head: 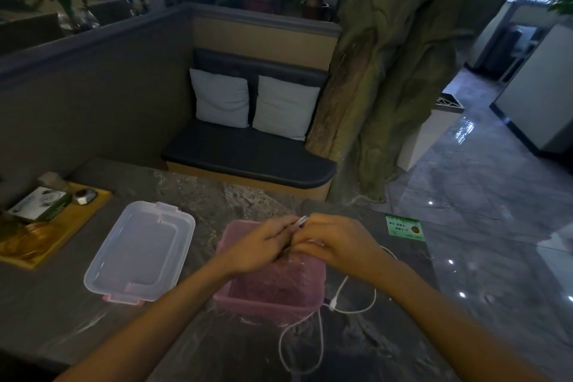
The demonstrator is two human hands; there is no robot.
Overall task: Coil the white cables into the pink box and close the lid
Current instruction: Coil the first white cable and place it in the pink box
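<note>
I hold both hands together above the far end of the open pink plastic box, which sits on the dark marbled stone table. My left hand and my right hand have their fingers curled in, pinching the white cable between them; a pale end of it pokes up where my fingertips meet. The rest of the cable trails down on the table to the right of the box and loops in front of its near edge. The clear plastic lid with pink clasps lies flat just left of the box.
</note>
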